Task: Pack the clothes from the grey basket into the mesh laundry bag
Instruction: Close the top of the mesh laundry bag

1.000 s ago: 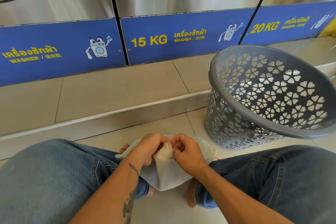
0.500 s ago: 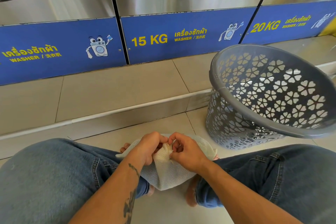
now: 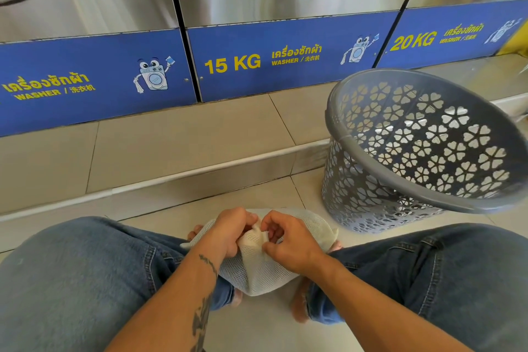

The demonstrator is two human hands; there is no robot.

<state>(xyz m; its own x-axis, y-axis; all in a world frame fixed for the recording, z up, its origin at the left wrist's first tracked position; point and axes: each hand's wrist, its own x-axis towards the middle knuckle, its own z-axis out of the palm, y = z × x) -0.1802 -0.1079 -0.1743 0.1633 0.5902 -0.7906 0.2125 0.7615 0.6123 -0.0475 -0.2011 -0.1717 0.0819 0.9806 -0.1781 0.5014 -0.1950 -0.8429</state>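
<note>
The left hand (image 3: 228, 233) and right hand (image 3: 288, 241) both pinch the top of the mesh laundry bag (image 3: 257, 271), which lies between the knees. The closure should be drawn fully across while the fabric is held taut. The grey basket (image 3: 423, 148) stands nearby, tilted; no clothes show inside.

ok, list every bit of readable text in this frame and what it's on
"15 KG" and "WASHER": middle blue panel.
"20 KG": right blue panel; its smaller print is blurred.
"WASHER": left blue panel.
Thai and Chinese lines stand beside each "WASHER".
No text shows on the grey basket or mesh bag.
</note>
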